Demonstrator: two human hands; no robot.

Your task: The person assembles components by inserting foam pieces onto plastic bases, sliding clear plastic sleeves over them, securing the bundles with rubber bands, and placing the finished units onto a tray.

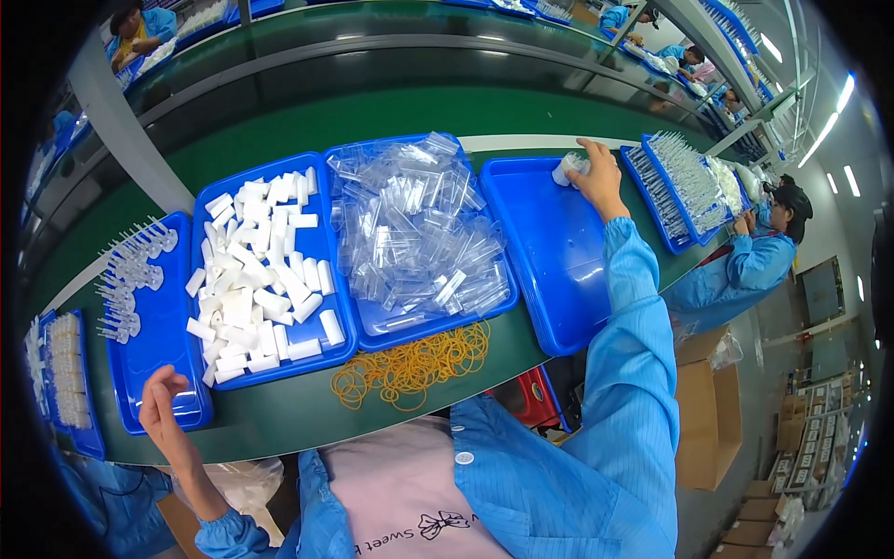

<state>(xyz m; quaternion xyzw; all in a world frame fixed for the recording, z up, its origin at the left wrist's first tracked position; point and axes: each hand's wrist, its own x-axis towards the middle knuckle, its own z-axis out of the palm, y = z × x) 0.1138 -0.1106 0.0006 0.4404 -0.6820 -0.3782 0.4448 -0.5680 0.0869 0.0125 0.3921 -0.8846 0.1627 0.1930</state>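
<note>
My right hand (596,177) reaches out to the far corner of an empty blue tray (549,270) and is closed on a small bundle of clear and white plastic parts (568,168). My left hand (160,405) hovers with loosely spread fingers over the near corner of a blue tray (163,345) that carries clear pronged pieces (130,279). It holds nothing. Between them sit a blue tray of white plastic caps (265,275) and a blue tray heaped with clear plastic tubes (419,233).
A pile of yellow rubber bands (410,363) lies on the green bench (279,410) near me. Far left, another tray holds white pieces (65,368). Right of my hand stand trays of clear parts (684,182), with a co-worker in blue (759,256) beside them. Cardboard boxes (708,410) stand on the floor.
</note>
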